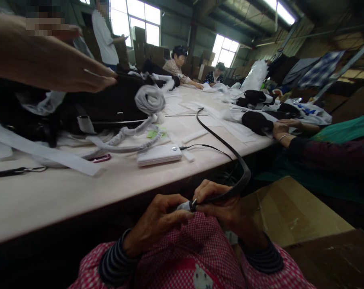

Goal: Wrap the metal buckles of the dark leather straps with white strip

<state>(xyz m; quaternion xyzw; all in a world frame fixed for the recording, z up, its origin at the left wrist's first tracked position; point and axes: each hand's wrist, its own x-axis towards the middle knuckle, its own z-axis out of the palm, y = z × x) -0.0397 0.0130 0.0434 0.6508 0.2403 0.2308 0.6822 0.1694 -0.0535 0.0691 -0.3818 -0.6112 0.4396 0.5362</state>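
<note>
Over my lap, in front of the table edge, my two hands meet at the end of a black strap (239, 160). My right hand (218, 202) is closed round the strap near a small metal ring (194, 202). Pinched between the thumb and fingers of my left hand (164, 212) is a small piece of white wrapping (184, 206) at the strap's end. From my right hand the strap arcs up and back onto the table, where its far end lies. The exact fitting between my fingers is partly hidden.
A white power bank (159, 155) with a black cable lies on the table (64, 192). Behind it are a rolled grey strip (150, 99) and black bags (103, 100). Another person's arm (49, 56) reaches in from the left. A cardboard box (290, 208) stands at right, beside a co-worker's hands (283, 130).
</note>
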